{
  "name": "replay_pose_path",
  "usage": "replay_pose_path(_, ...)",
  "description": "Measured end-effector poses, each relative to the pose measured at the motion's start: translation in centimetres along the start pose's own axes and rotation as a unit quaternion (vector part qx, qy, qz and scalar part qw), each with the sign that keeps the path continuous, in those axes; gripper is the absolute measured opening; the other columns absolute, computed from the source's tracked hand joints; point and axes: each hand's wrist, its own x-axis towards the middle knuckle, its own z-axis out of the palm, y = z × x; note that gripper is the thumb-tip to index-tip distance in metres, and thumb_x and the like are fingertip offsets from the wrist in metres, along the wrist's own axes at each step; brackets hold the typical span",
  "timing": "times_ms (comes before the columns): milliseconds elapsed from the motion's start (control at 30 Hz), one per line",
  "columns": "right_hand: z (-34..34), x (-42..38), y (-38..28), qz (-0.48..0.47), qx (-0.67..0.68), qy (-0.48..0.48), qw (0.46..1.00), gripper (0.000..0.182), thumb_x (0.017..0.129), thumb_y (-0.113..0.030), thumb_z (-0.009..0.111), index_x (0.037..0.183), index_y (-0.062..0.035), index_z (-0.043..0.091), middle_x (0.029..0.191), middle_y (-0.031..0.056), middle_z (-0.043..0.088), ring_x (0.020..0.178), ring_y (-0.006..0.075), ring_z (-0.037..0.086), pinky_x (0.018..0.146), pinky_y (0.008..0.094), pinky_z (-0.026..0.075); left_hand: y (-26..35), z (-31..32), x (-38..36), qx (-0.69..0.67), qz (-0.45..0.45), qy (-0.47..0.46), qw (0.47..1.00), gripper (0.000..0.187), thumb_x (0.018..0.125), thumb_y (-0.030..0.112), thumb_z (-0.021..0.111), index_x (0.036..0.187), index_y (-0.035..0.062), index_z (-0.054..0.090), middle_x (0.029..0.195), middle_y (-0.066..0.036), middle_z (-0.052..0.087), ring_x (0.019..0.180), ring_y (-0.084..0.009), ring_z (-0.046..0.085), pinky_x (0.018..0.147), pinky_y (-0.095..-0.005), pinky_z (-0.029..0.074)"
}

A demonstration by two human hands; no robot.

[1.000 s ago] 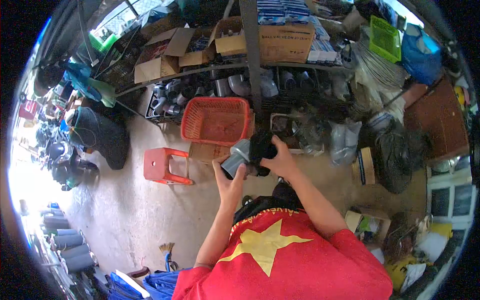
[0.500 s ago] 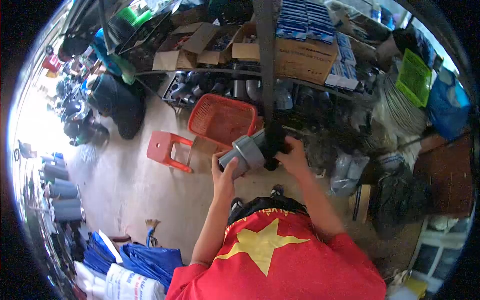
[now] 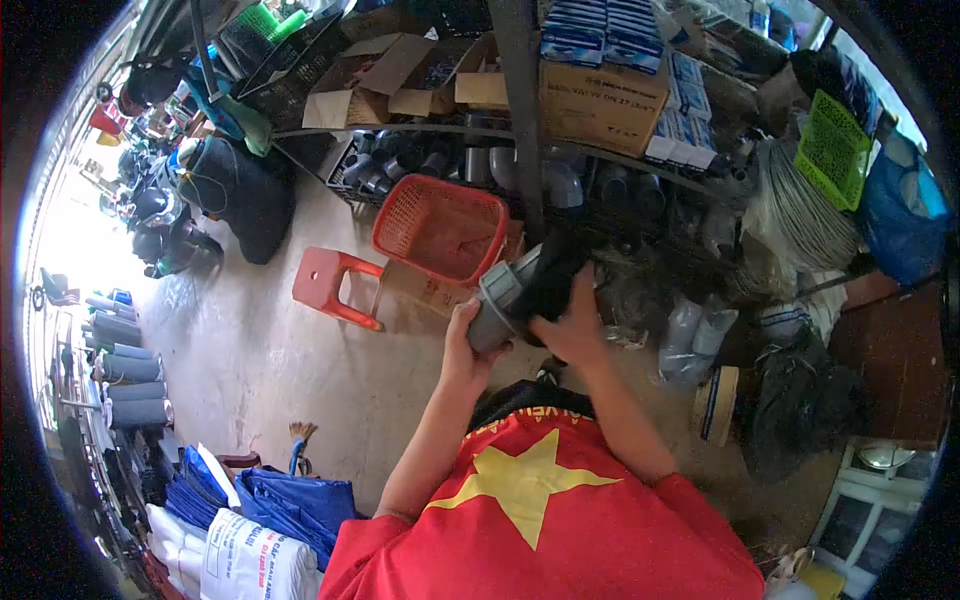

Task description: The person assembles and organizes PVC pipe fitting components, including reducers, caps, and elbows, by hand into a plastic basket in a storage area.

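A grey plastic pipe fitting with a wide ribbed collar is held tilted in front of my body, its far end pointing up and right. My left hand is closed round its lower end. On the other end lies a black cloth, which my right hand grips and presses against the fitting. The cloth hides that end of the fitting and some of my right fingers.
Beyond my hands are a red plastic basket and a red stool. A metal rack post rises ahead, beside shelves of cardboard boxes and dark pipe fittings. Blue tarpaulin and white sacks lie at lower left.
The fitting has swung more upright and shifted slightly right in my left hand. My right hand has moved down and left with the black cloth, closer to the collar.
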Motion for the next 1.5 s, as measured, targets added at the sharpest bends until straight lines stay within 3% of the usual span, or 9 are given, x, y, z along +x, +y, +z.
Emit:
replay_pose_path(67,0.0,0.3,-4.5,-0.012,-0.136,0.008,0.991,0.086,0.066,-0.011,0.073,0.139,0.0056,0.03,0.135,0.0205,0.043,0.12,0.0311,0.046,0.105,0.0359,0.033,-0.6,0.3,0.2,0.019,0.014,0.014,1.0,0.033,0.087,0.042,0.055,0.105,0.0143,0.057,0.094,-0.003,0.064,0.083,-0.0169,0.06,0.062,-0.033,0.049)
replay_pose_path(200,-1.2,2.2,-4.5,0.054,-0.088,-0.102,0.989,0.08,0.066,-0.027,0.077,0.128,0.009,0.04,0.134,0.0287,0.041,0.121,0.0411,0.044,0.102,0.0442,0.035,-1.3,-0.6,0.7,0.033,0.035,0.021,0.999,0.034,0.087,0.038,0.057,0.109,0.0141,0.048,0.099,-0.006,0.06,0.086,-0.0192,0.061,0.059,-0.0329,0.051)
replay_pose_path(400,1.1,1.0,0.8,0.073,-0.018,0.071,0.995,0.073,0.071,-0.023,0.072,0.129,0.0083,0.04,0.133,0.0291,0.041,0.122,0.0433,0.042,0.106,0.0453,0.031,-1.2,0.6,-0.1,0.071,0.104,0.035,0.991,0.036,0.087,0.032,0.06,0.112,0.011,0.044,0.105,-0.009,0.057,0.089,-0.0209,0.061,0.061,-0.0343,0.052)
replay_pose_path(600,0.7,0.0,-3.9,-0.076,-0.075,0.053,0.993,0.064,0.072,-0.017,0.071,0.126,0.003,0.043,0.122,0.025,0.049,0.117,0.0392,0.046,0.104,0.045,0.033,-1.9,0.8,-0.2,0.108,0.18,0.022,0.977,0.029,0.089,0.023,0.058,0.11,0.009,0.044,0.104,-0.009,0.057,0.09,-0.0205,0.061,0.062,-0.0331,0.054)
replay_pose_path(700,0.0,0.8,-2.8,0.028,0.048,-0.032,0.998,0.061,0.075,0.0,0.063,0.13,0.0012,0.038,0.119,0.0158,0.052,0.111,0.0283,0.052,0.099,0.0374,0.039,-2.2,0.6,-0.2,0.11,0.192,0.026,0.975,0.026,0.09,0.019,0.057,0.11,0.0082,0.043,0.103,-0.009,0.056,0.089,-0.0195,0.06,0.062,-0.0327,0.054)
replay_pose_path(933,0.2,0.6,0.1,0.03,0.058,0.095,0.993,0.056,0.073,-0.009,0.07,0.121,0.004,0.046,0.115,0.0196,0.056,0.109,0.0345,0.054,0.096,0.0402,0.04,-2.4,0.9,0.0,0.171,0.236,0.02,0.956,0.031,0.088,0.023,0.062,0.109,0.0076,0.045,0.104,-0.01,0.054,0.091,-0.0181,0.056,0.059,-0.0308,0.053)
replay_pose_path(1300,-1.9,0.5,0.4,0.096,-0.045,0.002,0.994,0.056,0.082,-0.008,0.061,0.132,0.0076,0.039,0.135,0.0246,0.042,0.124,0.0332,0.044,0.102,0.0376,0.036,-1.6,0.9,0.5,0.092,0.153,0.007,0.984,0.035,0.085,0.025,0.062,0.112,0.0086,0.046,0.105,-0.01,0.056,0.088,-0.02,0.059,0.058,-0.0353,0.052)
replay_pose_path(1400,-1.7,-0.4,0.7,0.145,-0.091,0.131,0.977,0.055,0.088,-0.008,0.052,0.139,0.0023,0.035,0.137,0.0207,0.042,0.124,0.0303,0.045,0.102,0.0385,0.036,-1.7,0.3,0.9,0.076,0.117,-0.003,0.99,0.032,0.087,0.032,0.058,0.109,0.0105,0.049,0.098,-0.009,0.059,0.086,-0.0203,0.06,0.059,-0.0343,0.051)
replay_pose_path(1500,-2.9,0.7,0.8,0.223,0.08,0.217,0.947,0.06,0.09,-0.014,0.054,0.142,0.0019,0.028,0.138,0.0192,0.042,0.125,0.03,0.044,0.103,0.039,0.036,-1.6,-0.1,0.9,0.007,0.025,0.004,1.0,0.034,0.086,0.04,0.056,0.107,0.0132,0.052,0.094,-0.007,0.062,0.082,-0.0208,0.061,0.055,-0.0324,0.049)
